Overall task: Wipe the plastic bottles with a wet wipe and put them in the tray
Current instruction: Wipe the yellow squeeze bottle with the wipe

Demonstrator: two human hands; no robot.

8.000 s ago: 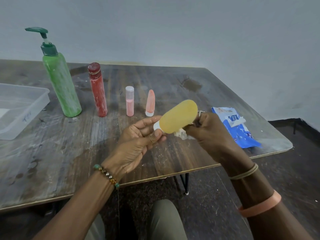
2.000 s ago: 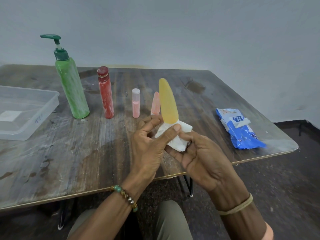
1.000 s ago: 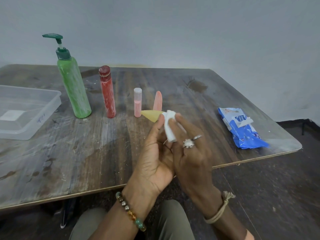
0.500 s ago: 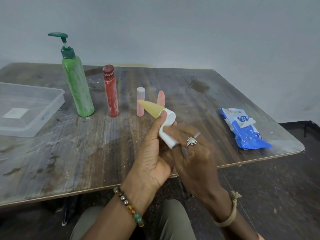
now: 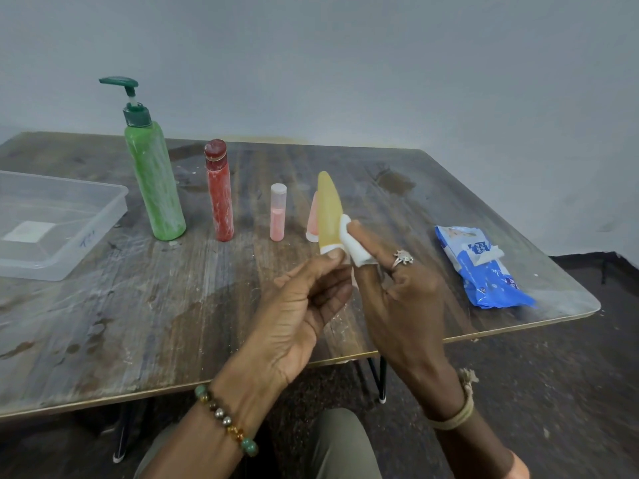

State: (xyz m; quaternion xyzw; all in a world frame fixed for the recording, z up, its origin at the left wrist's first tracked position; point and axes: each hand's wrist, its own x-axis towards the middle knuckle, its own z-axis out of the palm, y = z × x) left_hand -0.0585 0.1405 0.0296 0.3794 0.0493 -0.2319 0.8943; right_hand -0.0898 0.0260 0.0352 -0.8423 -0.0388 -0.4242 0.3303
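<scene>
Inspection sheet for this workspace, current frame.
Surface: wooden table, scuffed, with white smears.
Job's things: yellow bottle held upright; green pump bottle, red bottle, small pink bottle and pink tube standing in a row; tray holds no bottles.
Clutter: wipe pack near the right edge.
Grips: left hand pinches the yellow bottle's cap end; right hand presses the wet wipe on its side.
Cables: nothing seen.
Surroundings: grey wall, dark floor.

Upright yellow bottle (image 5: 329, 209) touches folded white wipe (image 5: 354, 248); clear tray (image 5: 96, 233) sits far left.

A blue packet (image 5: 484, 267) lies on the scuffed wooden table's (image 5: 138, 305) right side.
</scene>
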